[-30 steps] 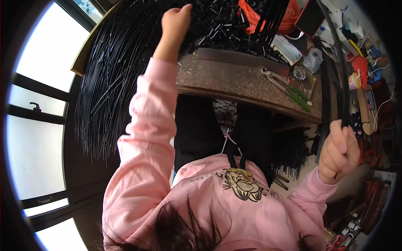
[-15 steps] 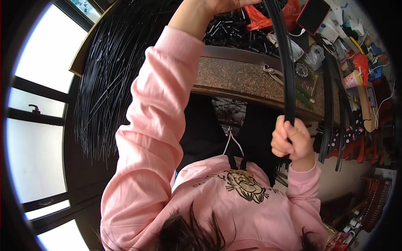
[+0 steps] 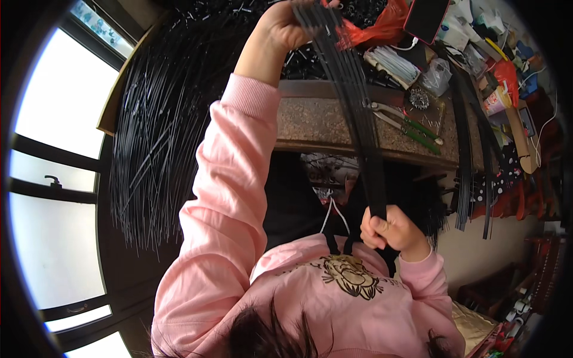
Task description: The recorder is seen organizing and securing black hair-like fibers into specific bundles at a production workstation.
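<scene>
A bundle of long, thin black strips (image 3: 351, 80) runs slantwise between my two hands over the table's front edge. My left hand (image 3: 285, 28) is raised at the top, its fingers closed about the upper part of the bundle, where the strips fan out side by side; some fingers are hidden behind them. Near my lap, my right hand (image 3: 391, 230) grips the lower end in a fist, and there the strips are packed tight. Green-handled pliers (image 3: 412, 126) lie on the table just right of the bundle.
A large heap of black strips (image 3: 152, 155) spills off the left side of the table (image 3: 310, 119). Small black pieces (image 3: 307, 67) lie piled behind the table's edge. A red plastic bag (image 3: 382, 27), a phone (image 3: 427, 18) and more black strips (image 3: 462, 143) are at the right.
My right hand has come left and lower with the bundle. The left hand has come lower into view, and the strips, earlier close together, now spread apart near it.
</scene>
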Action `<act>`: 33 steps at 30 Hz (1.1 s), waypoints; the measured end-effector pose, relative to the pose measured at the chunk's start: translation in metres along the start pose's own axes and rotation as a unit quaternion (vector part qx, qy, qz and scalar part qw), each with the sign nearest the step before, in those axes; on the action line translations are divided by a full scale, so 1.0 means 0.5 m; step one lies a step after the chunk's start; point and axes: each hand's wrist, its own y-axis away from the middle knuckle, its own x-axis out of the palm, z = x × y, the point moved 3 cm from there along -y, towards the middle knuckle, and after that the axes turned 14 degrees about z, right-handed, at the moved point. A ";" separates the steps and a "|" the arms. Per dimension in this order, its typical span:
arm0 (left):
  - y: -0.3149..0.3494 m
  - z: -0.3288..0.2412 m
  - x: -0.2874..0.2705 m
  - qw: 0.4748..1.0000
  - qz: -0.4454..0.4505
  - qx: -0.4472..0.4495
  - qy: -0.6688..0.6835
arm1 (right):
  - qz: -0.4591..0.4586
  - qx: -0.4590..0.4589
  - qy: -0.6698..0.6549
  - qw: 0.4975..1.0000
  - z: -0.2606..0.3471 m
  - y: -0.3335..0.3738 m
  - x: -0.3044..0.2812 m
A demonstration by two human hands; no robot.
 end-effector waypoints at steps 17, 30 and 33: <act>0.086 0.050 -0.070 0.996 -0.020 0.050 0.077 | -0.031 0.036 0.310 0.950 -0.091 -0.046 -0.086; 0.073 0.205 -0.052 0.959 -0.007 -0.026 -0.283 | -0.089 0.018 0.399 0.912 -0.287 -0.141 -0.270; 0.059 0.242 -0.086 0.963 -0.045 -0.033 -0.262 | -0.075 0.006 0.406 0.911 -0.304 -0.139 -0.283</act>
